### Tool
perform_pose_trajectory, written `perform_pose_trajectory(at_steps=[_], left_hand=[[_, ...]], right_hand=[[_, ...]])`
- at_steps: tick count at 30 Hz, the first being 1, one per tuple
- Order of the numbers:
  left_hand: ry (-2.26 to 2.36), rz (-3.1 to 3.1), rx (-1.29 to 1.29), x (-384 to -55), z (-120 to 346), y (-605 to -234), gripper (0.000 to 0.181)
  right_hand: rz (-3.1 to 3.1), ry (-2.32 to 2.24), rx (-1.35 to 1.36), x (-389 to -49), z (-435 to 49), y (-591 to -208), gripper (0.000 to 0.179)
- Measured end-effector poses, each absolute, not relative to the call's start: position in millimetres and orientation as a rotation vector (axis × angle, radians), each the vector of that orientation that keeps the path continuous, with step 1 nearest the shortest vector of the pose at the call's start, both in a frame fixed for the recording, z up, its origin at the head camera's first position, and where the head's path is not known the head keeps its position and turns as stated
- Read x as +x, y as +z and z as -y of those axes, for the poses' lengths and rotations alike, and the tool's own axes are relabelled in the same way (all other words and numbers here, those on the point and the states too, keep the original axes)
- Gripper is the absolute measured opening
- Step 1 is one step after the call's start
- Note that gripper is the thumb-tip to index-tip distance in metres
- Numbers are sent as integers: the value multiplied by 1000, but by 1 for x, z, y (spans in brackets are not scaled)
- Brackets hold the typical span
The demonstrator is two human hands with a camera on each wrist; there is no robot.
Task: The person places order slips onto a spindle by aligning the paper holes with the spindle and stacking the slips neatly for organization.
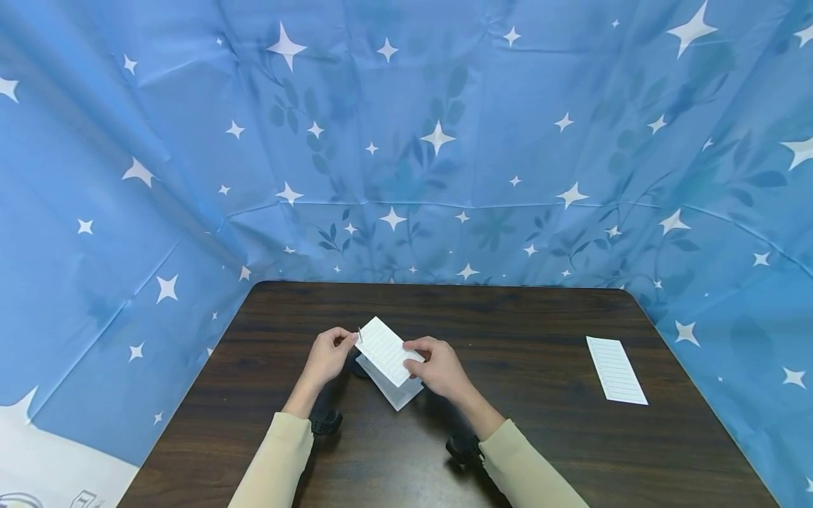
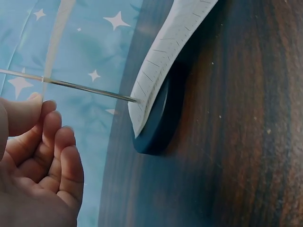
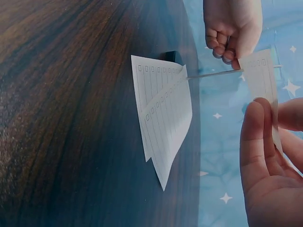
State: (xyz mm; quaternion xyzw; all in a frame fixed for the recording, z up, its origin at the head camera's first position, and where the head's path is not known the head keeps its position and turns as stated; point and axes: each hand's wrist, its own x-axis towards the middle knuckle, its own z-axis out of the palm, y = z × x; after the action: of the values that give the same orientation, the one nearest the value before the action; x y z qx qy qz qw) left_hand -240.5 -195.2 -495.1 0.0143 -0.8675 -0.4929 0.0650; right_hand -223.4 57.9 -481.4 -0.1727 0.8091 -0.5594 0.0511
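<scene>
A lined paper slip (image 1: pixel 380 346) is held up between both hands over the table. My left hand (image 1: pixel 327 360) pinches its left corner, close to the thin metal rod (image 2: pixel 90 88) of a bill spike. My right hand (image 1: pixel 441 367) grips the opposite end between thumb and fingers. In the left wrist view the rod passes through the slip near the pinched corner. Lower down, other lined slips (image 3: pixel 163 104) are threaded on the same rod, fanned out and slightly curved. They partly cover the spike's round black base (image 2: pixel 158 127), which stands on the table.
Another lined slip (image 1: pixel 616 370) lies flat on the right side of the dark wood table (image 1: pixel 521 437). A blue curtain with white stars (image 1: pixel 406 141) hangs behind and around the table. Dark wrist devices (image 1: pixel 327 422) sit on both wrists.
</scene>
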Motion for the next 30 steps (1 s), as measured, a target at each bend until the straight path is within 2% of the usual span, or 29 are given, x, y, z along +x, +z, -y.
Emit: perform_pose_trajectory(at_steps=[9, 30], left_hand=[[-1404, 2693, -2, -243, 197, -505, 17], [-1299, 2774, 79, -243, 195, -517, 20]], right_hand=[[-2486, -1668, -563, -224, -59, -489, 30], [-2549, -1561, -531, -224, -58, -501, 30]])
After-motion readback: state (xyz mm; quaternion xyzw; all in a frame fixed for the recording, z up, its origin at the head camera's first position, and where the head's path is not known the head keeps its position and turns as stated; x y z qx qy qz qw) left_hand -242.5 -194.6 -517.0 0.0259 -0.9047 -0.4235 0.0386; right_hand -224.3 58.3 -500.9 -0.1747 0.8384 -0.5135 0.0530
